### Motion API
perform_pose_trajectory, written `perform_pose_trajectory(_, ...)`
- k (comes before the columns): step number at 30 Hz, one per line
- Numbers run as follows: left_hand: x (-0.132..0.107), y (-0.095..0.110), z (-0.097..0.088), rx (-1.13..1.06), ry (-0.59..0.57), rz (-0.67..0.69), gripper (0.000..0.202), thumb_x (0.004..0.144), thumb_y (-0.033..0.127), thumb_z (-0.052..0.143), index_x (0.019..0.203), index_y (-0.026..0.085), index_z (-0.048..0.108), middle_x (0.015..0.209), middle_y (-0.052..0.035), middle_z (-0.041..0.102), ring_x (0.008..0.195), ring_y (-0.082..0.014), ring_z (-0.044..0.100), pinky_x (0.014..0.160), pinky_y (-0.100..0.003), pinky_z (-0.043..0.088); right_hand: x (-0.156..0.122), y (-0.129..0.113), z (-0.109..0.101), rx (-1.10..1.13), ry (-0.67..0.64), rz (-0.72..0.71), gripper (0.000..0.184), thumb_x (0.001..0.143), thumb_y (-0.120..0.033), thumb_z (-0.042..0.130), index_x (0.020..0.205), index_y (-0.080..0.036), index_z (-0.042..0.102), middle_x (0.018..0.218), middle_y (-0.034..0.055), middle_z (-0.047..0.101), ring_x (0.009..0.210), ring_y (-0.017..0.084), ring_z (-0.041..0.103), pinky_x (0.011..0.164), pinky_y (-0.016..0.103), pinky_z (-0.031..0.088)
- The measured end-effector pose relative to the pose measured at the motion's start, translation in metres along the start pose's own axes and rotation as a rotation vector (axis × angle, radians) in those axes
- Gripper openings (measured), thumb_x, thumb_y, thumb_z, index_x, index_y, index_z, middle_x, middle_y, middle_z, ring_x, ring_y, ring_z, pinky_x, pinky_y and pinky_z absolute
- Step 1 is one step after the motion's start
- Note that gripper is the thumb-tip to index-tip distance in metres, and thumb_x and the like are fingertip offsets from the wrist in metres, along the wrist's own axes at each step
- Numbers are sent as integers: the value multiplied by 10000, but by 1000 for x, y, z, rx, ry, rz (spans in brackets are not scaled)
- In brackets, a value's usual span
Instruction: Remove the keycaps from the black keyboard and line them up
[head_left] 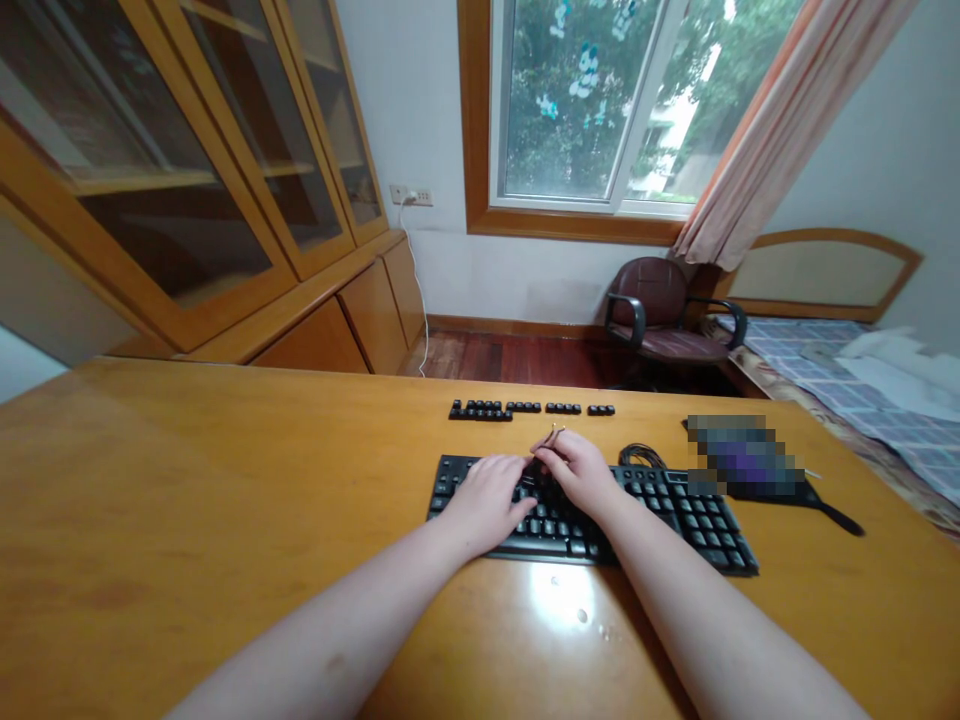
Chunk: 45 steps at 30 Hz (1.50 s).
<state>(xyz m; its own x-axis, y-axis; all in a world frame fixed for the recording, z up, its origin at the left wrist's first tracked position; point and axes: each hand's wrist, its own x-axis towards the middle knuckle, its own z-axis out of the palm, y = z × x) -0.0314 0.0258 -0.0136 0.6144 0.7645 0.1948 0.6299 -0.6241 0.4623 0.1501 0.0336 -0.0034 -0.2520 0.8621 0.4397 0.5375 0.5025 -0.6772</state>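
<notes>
A black keyboard lies on the wooden desk under both hands. My left hand rests on the left part of its keys, fingers stretched forward and thumb apart, holding nothing. Over the upper middle keys, my right hand is closed in a pinch round a thin, dark two-pronged tool with gold-coloured tips, perhaps a keycap puller. The tool's lower end and the keys beneath it are hidden by the fingers. Beyond the keyboard, several loose black keycaps are lined up in short groups.
A coiled black cable sits behind the keyboard. To the right lies a dark flat pouch, partly blurred out. The desk's far edge runs past the keycaps. Beyond stand a glass-door cabinet, an armchair and a bed.
</notes>
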Motion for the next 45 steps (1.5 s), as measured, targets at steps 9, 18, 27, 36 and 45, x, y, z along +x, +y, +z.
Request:
perform_pose_trajectory(9, 4, -1, 0, -34, 7, -44, 363, 773, 324, 589, 1117, 220, 535, 1114, -70, 602, 1050, -249, 523, 943, -402, 368, 1, 0, 2, -96, -126, -15, 226, 881, -301, 449, 753, -202, 607, 708, 32, 586, 698, 157, 545, 653, 278, 439)
perform_pose_trajectory(18, 29, 1, -6, 6, -65, -57, 92, 719, 206, 583, 775, 214, 656, 848, -45, 659, 857, -233, 566, 791, -349, 434, -13, 5, 5, -285, -176, -175, 203, 863, -337, 492, 864, -200, 642, 742, 76, 666, 663, 176, 599, 653, 287, 442)
perform_pose_trajectory(27, 23, -1, 0, -221, 51, -99, 217, 802, 357, 557, 946, 224, 649, 941, -38, 669, 899, -203, 591, 827, -324, 446, -11, 10, 1, 17, 71, 207, 262, 865, -361, 459, 768, -204, 645, 711, 56, 672, 664, 187, 626, 630, 301, 489)
perform_pose_trajectory(36, 23, -9, -1, -450, 168, -271, 175, 768, 300, 593, 909, 210, 642, 892, -22, 679, 844, -185, 618, 790, -307, 485, -2, 5, 2, 222, 25, 148, 200, 834, -298, 516, 811, -207, 692, 825, 51, 693, 813, 194, 635, 780, 336, 486)
perform_pose_trajectory(45, 29, -8, -3, -607, 216, -279, 165, 768, 273, 578, 904, 195, 629, 915, -25, 676, 875, -177, 616, 830, -302, 478, -3, 10, 4, 263, 34, 134, 195, 849, -249, 494, 874, -221, 685, 865, 48, 692, 846, 189, 634, 802, 352, 494)
